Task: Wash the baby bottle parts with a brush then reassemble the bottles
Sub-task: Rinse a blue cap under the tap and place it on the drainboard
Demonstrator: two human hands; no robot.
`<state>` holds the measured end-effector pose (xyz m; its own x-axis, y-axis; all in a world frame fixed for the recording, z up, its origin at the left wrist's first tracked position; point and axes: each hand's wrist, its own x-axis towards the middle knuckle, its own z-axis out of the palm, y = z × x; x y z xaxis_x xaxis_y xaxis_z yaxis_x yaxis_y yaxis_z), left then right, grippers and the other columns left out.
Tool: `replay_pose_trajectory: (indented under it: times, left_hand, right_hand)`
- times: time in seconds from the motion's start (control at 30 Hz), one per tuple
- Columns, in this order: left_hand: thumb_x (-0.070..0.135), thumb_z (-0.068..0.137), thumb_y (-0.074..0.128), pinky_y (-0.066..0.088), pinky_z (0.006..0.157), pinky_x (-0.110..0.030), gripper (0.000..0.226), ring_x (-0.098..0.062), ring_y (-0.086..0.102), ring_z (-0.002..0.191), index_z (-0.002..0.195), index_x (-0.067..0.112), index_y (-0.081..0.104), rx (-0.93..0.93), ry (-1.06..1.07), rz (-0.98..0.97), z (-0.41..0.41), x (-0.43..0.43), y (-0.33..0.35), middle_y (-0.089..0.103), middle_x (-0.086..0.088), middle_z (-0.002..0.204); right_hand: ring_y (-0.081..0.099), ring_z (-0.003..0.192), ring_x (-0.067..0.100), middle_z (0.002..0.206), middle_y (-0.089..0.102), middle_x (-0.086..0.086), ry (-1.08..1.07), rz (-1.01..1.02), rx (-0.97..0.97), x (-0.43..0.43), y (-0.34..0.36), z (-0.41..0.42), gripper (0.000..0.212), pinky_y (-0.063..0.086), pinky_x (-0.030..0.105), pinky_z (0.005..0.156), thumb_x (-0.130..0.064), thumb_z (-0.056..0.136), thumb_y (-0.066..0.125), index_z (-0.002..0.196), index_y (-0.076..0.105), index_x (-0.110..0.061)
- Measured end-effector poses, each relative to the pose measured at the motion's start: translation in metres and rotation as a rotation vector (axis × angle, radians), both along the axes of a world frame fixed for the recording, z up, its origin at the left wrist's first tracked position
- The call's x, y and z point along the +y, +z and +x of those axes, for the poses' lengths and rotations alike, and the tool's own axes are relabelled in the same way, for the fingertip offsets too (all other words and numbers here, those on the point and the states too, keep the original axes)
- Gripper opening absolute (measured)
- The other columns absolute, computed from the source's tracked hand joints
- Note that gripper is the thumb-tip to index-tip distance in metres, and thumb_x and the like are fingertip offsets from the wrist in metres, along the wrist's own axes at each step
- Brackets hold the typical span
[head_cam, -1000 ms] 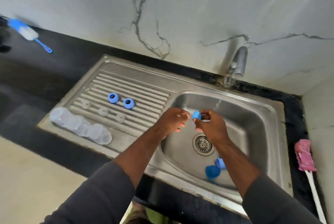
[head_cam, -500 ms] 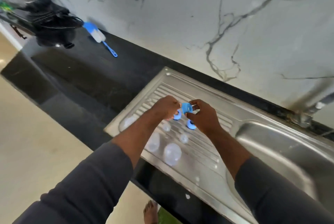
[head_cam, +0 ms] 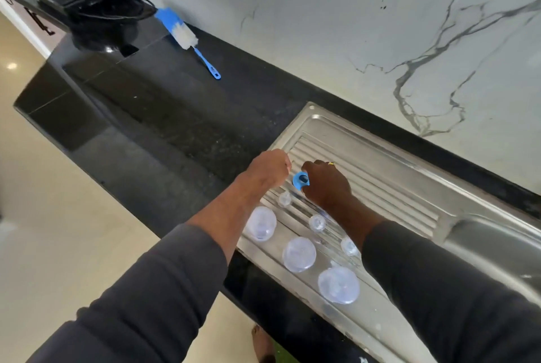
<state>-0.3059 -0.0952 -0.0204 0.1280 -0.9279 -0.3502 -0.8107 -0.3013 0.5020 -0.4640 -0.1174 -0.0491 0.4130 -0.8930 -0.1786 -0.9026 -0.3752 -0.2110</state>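
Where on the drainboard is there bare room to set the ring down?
Free: the ribbed stretch between the right hand, which holds the ring, and the basin. Crowded: the front-left part, with three bottles and three nipples.

Left hand [head_cam: 269,169]: fingers curl under and out of my sight, so I can't tell if it holds anything. Right hand [head_cam: 325,187] pinches the ring [head_cam: 301,181], whose right side is covered by the fingers. Right sleeve [head_cam: 439,289] hides part of the drainboard [head_cam: 380,175] and clips one of the nipples [head_cam: 317,222], which are too small for detail. Basin [head_cam: 497,245] cut by the right edge. Black gear [head_cam: 96,11] top left is blurred and cropped; I can't identify it. Foot [head_cam: 262,342] cut at the bottom.
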Motion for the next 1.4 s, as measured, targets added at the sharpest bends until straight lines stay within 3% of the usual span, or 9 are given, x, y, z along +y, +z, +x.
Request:
replay_pose_trajectory:
  times: [0.23, 0.5, 0.63, 0.8, 0.9, 0.97, 1.07, 1.23, 1.4]
  left_hand:
    - [0.016, 0.100, 0.048, 0.053, 0.092, -0.035, 0.028, -0.025, 0.066, 0.103, 0.117, 0.013, 0.070, -0.036, -0.040, -0.047, -0.015, -0.014, 0.015, 0.071, -0.007, 0.116]
    - [0.032, 0.087, 0.061, 0.052, 0.088, -0.034, 0.025, -0.030, 0.065, 0.105, 0.106, 0.017, 0.069, 0.068, -0.125, -0.116, -0.146, -0.015, 0.044, 0.071, -0.008, 0.109]
    - [0.035, 0.086, 0.062, 0.045, 0.078, -0.031, 0.025, -0.032, 0.064, 0.104, 0.101, 0.015, 0.067, 0.082, -0.217, -0.076, -0.224, 0.005, 0.034, 0.069, -0.008, 0.105]
    - [0.029, 0.085, 0.062, 0.034, 0.061, -0.030, 0.022, -0.032, 0.065, 0.088, 0.068, 0.016, 0.056, 0.125, -0.402, 0.031, -0.332, 0.043, 0.013, 0.064, -0.011, 0.076]
    - [0.029, 0.089, 0.064, 0.036, 0.063, -0.027, 0.025, -0.028, 0.066, 0.085, 0.072, 0.011, 0.060, 0.140, -0.499, 0.119, -0.391, 0.068, -0.010, 0.069, -0.015, 0.085]
    - [0.030, 0.088, 0.067, 0.043, 0.071, -0.025, 0.022, -0.026, 0.068, 0.094, 0.089, 0.008, 0.070, 0.128, -0.528, 0.166, -0.421, 0.080, -0.029, 0.073, -0.012, 0.098]
    - [0.033, 0.086, 0.069, 0.054, 0.087, -0.031, 0.024, -0.023, 0.068, 0.102, 0.103, 0.017, 0.075, 0.098, -0.530, 0.201, -0.448, 0.092, -0.052, 0.075, -0.005, 0.107]
    - [0.026, 0.089, 0.066, 0.050, 0.084, -0.026, 0.017, -0.022, 0.068, 0.106, 0.100, 0.020, 0.077, 0.036, -0.481, 0.226, -0.463, 0.101, -0.065, 0.075, -0.003, 0.110]
    - [0.023, 0.090, 0.066, 0.053, 0.088, -0.030, 0.018, -0.024, 0.069, 0.103, 0.101, 0.016, 0.077, 0.006, -0.432, 0.242, -0.460, 0.105, -0.072, 0.076, -0.006, 0.106]
  right_hand:
    - [0.061, 0.109, 0.031, 0.118, 0.065, 0.008, -0.057, -0.004, -0.150, 0.000, 0.008, -0.023, 0.047, 0.053, 0.041, 0.089, -0.017, 0.084, 0.069, 0.130, 0.059, -0.020]
    - [0.069, 0.097, 0.022, 0.106, 0.075, 0.001, -0.349, -0.005, -0.366, 0.030, 0.030, -0.160, 0.017, 0.050, 0.031, 0.092, -0.019, 0.087, 0.070, 0.103, 0.074, -0.020]
    - [0.069, 0.096, 0.018, 0.102, 0.076, -0.001, -0.474, 0.024, -0.335, 0.075, 0.031, -0.259, 0.012, 0.044, 0.022, 0.083, -0.019, 0.090, 0.068, 0.098, 0.078, -0.019]
    - [0.069, 0.096, 0.026, 0.101, 0.074, 0.004, -0.714, 0.168, -0.249, 0.133, 0.003, -0.392, 0.013, 0.051, 0.034, 0.087, -0.020, 0.090, 0.064, 0.088, 0.077, -0.023]
    - [0.069, 0.096, 0.026, 0.101, 0.075, 0.004, -0.806, 0.265, -0.194, 0.165, -0.018, -0.460, 0.018, 0.054, 0.035, 0.088, -0.008, 0.087, 0.063, 0.091, 0.078, -0.015]
    - [0.069, 0.101, 0.029, 0.104, 0.075, 0.008, -0.822, 0.322, -0.174, 0.179, -0.038, -0.498, 0.021, 0.054, 0.038, 0.089, 0.000, 0.083, 0.063, 0.090, 0.077, -0.013]
    - [0.064, 0.112, 0.031, 0.116, 0.070, 0.010, -0.767, 0.353, -0.143, 0.192, -0.067, -0.534, 0.025, 0.050, 0.037, 0.096, 0.004, 0.083, 0.061, 0.098, 0.076, -0.009]
    - [0.061, 0.116, 0.026, 0.126, 0.066, 0.006, -0.700, 0.426, -0.029, 0.187, -0.092, -0.563, 0.026, 0.050, 0.034, 0.096, -0.008, 0.088, 0.064, 0.111, 0.072, -0.019]
    - [0.053, 0.122, 0.024, 0.130, 0.057, -0.002, 0.015, 0.442, 0.187, 0.189, -0.095, -0.542, 0.046, 0.048, 0.035, 0.089, -0.017, 0.083, 0.067, 0.126, 0.062, -0.032]
